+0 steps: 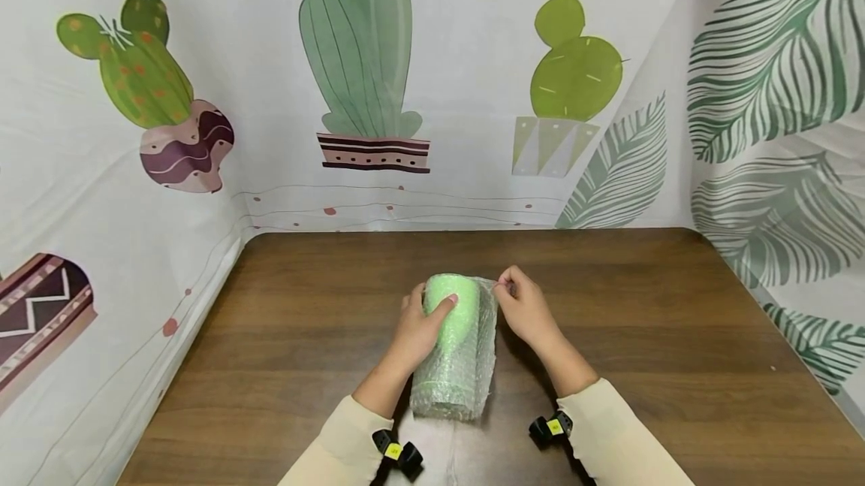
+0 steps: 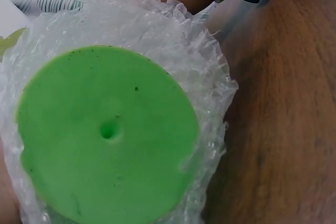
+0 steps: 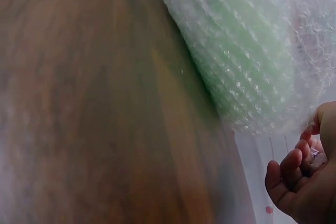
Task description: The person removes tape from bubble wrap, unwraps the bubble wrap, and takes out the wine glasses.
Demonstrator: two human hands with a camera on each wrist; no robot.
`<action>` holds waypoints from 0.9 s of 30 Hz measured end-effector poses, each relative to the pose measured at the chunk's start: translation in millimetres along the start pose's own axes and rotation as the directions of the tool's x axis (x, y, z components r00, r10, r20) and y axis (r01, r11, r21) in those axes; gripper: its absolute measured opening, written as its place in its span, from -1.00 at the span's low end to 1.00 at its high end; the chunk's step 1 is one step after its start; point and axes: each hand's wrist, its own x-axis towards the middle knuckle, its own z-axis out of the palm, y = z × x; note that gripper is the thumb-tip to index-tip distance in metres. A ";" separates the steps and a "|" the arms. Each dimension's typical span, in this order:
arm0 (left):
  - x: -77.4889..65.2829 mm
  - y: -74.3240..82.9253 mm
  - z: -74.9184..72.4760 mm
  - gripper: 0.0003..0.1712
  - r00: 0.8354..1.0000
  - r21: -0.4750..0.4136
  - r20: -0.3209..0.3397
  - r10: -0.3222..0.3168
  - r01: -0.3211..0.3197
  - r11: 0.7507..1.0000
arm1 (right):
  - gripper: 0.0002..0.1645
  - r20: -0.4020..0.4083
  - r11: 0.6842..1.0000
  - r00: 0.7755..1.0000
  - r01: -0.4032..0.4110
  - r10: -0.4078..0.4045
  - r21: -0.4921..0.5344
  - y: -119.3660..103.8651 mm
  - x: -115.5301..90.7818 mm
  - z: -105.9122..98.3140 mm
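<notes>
A light green cylinder [image 1: 454, 313] stands or lies near the table's middle, rolled in clear bubble wrap [image 1: 446, 381]. My left hand [image 1: 417, 328] grips the roll by its far left side, thumb across the green surface. The cylinder's round flat end [image 2: 105, 156], with a small dimple at its centre, fills much of the left wrist view. With thumb and fingers, my right hand [image 1: 528, 309] pinches the far right corner of the loose wrap flap. In the right wrist view that wrap [image 3: 252, 51] stretches over the green; something small and clear shows between the curled fingers [image 3: 291, 166].
Brown wood-grain table [image 1: 304, 306] lies under both hands. A pale, shiny patch [image 1: 432, 448] shows at its near edge; I cannot tell whether it is film or glare. White cloth with printed cacti and leaves [image 1: 473, 200] hangs behind and beside the table.
</notes>
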 end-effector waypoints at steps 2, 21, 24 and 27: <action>0.3 0.5 -0.5 0.04 1.000 -0.007 -0.002 0.004 -0.004 1.000 | -0.93 -0.004 1.000 1.000 -0.005 0.005 -0.008 1.3 0.1 -0.6; 2.5 -4.6 -8.2 0.00 0.997 -0.136 0.061 -0.038 0.046 0.990 | -0.90 0.019 0.998 0.999 -0.026 0.027 -0.065 14.7 0.3 -8.7; 2.2 -4.6 -9.8 -0.02 0.997 -0.153 0.075 -0.036 0.047 0.987 | -0.90 0.028 0.996 0.999 -0.038 0.040 -0.076 16.0 0.1 -10.7; 2.4 -5.1 -10.9 -0.05 0.996 -0.180 0.086 -0.035 0.050 0.982 | -0.89 0.035 0.996 0.998 -0.041 0.044 -0.085 16.4 -0.1 -13.0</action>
